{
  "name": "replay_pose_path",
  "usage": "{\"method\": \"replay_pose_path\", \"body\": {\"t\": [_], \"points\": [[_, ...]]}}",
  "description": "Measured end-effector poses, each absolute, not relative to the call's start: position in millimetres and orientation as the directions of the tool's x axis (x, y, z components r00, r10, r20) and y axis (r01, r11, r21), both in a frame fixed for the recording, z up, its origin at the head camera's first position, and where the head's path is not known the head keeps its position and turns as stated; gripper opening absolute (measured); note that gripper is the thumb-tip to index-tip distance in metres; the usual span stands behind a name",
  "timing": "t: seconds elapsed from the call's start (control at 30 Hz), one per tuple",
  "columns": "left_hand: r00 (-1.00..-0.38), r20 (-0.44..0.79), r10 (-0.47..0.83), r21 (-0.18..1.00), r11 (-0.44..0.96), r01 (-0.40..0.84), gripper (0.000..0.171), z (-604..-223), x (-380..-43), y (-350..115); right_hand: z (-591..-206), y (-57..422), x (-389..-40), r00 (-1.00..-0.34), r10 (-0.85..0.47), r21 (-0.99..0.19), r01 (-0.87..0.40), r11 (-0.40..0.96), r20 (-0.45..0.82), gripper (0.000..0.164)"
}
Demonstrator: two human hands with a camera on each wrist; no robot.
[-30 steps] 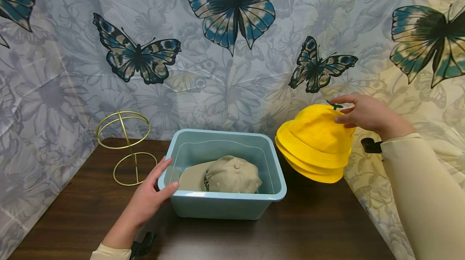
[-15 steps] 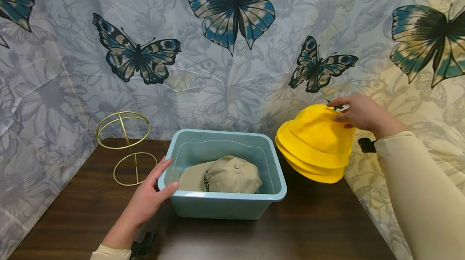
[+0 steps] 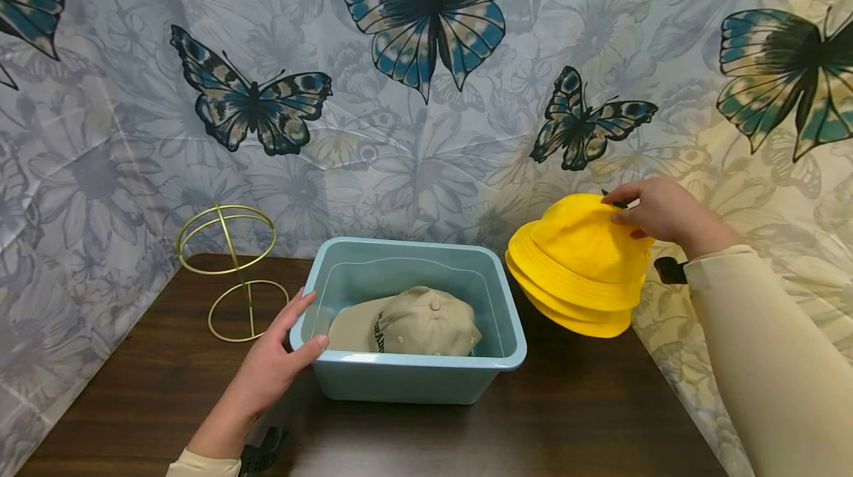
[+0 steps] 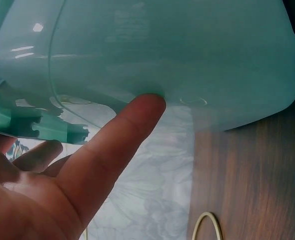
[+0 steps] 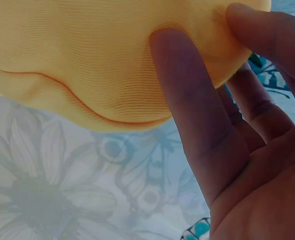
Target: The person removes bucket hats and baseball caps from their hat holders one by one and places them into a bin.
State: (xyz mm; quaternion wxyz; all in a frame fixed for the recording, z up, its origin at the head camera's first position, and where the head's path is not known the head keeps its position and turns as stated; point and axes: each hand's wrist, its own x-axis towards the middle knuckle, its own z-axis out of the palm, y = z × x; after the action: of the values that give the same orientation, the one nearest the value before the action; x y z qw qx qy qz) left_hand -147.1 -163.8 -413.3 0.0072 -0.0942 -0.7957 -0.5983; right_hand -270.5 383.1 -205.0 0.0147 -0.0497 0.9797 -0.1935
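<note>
Right hand [image 3: 669,214] shifted inward, pinching ribbed hat [image 3: 576,258]; left hand [image 3: 269,366], spread, touches smooth bin [image 3: 406,382].

Glossy plastic bin [image 3: 400,382], ribbed cloth hats [image 3: 573,258], smooth metal stand [image 3: 238,267]

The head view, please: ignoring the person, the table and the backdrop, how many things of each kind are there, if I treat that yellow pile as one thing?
Light-blue bin: 1
Beige cap: 1
Yellow hat pile: 1 (how many hats is unclear)
Gold wire stand: 1
Total: 4
</note>
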Motion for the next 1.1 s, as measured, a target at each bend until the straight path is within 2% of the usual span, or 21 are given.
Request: {"method": "replay_pose_path", "body": {"t": [0.23,0.5,0.93,1.1], "points": [[-0.98,0.142,0.141,0.944,0.278,0.177,0.072,-414.5,-146.8,-163.4,-206.2,383.5,-269.4,-0.996,-0.078,-0.343,-0.088,0.935,0.041,0.032],[-0.984,0.112,0.141,0.964,0.227,0.142,0.072,-413.3,-145.4,-162.7,-202.7,386.5,-269.6,-0.992,-0.018,-0.291,-0.053,0.955,0.121,0.03],[-0.984,0.117,0.135,0.961,0.236,0.147,0.072,-412.6,-145.0,-163.0,-178.8,379.8,-263.0,-0.971,0.061,-0.331,-0.019,0.943,0.231,0.031],[-0.984,0.113,0.138,0.961,0.238,0.144,0.073,-412.8,-145.8,-162.4,-166.0,377.0,-257.5,-0.96,0.156,-0.381,0.058,0.923,0.232,0.036]]}}
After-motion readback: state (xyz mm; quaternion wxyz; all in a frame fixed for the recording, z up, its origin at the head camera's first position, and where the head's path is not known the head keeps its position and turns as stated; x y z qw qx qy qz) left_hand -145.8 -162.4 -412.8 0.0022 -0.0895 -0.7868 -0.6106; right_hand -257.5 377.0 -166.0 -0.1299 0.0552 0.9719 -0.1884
